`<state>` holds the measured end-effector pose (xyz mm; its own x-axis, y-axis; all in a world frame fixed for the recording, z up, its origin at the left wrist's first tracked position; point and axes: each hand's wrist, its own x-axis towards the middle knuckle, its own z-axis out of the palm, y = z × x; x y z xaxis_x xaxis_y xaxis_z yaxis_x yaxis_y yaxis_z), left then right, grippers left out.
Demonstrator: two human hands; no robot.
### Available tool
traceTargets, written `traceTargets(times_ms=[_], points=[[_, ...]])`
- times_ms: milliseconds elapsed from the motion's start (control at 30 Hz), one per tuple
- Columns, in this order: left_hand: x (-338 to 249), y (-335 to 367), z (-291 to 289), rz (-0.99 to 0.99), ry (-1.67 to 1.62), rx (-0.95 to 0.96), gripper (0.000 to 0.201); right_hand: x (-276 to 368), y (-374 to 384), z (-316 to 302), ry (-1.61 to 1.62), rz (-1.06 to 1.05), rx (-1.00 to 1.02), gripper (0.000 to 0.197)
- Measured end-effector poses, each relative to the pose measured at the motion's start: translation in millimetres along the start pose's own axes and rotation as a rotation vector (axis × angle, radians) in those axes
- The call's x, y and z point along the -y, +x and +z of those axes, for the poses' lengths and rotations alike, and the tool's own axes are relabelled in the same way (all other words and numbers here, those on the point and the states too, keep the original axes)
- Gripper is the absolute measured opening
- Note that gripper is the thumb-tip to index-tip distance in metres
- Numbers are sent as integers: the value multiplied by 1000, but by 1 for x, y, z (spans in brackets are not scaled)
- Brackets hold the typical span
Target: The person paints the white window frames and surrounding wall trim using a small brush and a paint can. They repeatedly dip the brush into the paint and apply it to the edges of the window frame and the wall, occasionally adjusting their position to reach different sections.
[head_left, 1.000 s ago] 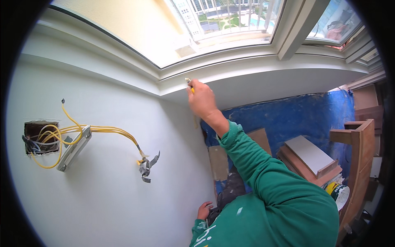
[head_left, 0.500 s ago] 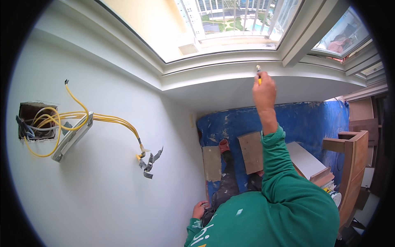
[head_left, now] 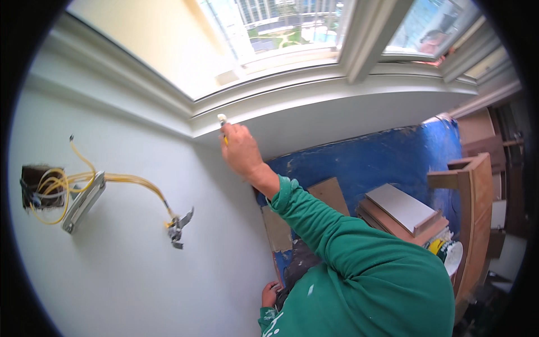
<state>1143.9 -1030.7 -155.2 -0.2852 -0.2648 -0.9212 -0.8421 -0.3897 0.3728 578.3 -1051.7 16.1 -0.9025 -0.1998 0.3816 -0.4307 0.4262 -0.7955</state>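
In my right hand (head_left: 241, 149) is a small paintbrush (head_left: 222, 119) with a yellow handle and pale, whitish bristles. The fingers are closed round its handle. Its tip meets or nearly meets the white window sill (head_left: 269, 109), close to the corner where the sill joins the left wall; whether it touches is hard to tell. Low in the view, my left hand (head_left: 270, 294) rests beside my dark trouser leg, near the wall. Its fingers are loosely bent, with no held thing visible.
Yellow wires (head_left: 135, 179) and a hanging fixture (head_left: 84, 202) stick out from a wall box (head_left: 42, 185) at left. Blue sheeting (head_left: 337, 163) covers the floor, with cardboard (head_left: 328, 196), stacked boards (head_left: 401, 208), a white tub (head_left: 451, 255) and a wooden frame (head_left: 474, 213) at right.
My right hand has swept left along the sill with the brush, from near the window post to the wall corner. The view has shifted and tilted. My left hand stays by my leg.
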Motion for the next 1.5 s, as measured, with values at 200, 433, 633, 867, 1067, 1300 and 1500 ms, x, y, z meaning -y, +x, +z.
traceTargets(times_ms=[200, 433, 633, 867, 1067, 1300, 1500], points=[[-18, -9, 26, 141, 360, 148, 33, -38, -71, -131, 45, -88, 9, 16], [-34, 36, 43, 213, 439, 226, 32, -88, -180, -299, -32, 28, 55, 12], [-112, 21, 88, 340, 405, 103, 29, -123, -276, -415, -149, 195, -165, 9], [-163, 17, 171, 573, 757, -46, 55, -128, -346, -500, -148, 281, -281, 13], [-196, 32, 273, 1082, 747, 23, 52, -128, -393, -595, -168, 369, -502, 14], [-205, 35, 337, 653, 566, 442, 28, -123, -456, -633, -290, 399, -675, 12], [-189, 88, 319, 933, 954, 476, 38, -136, -451, -615, -229, 517, -564, 16]])
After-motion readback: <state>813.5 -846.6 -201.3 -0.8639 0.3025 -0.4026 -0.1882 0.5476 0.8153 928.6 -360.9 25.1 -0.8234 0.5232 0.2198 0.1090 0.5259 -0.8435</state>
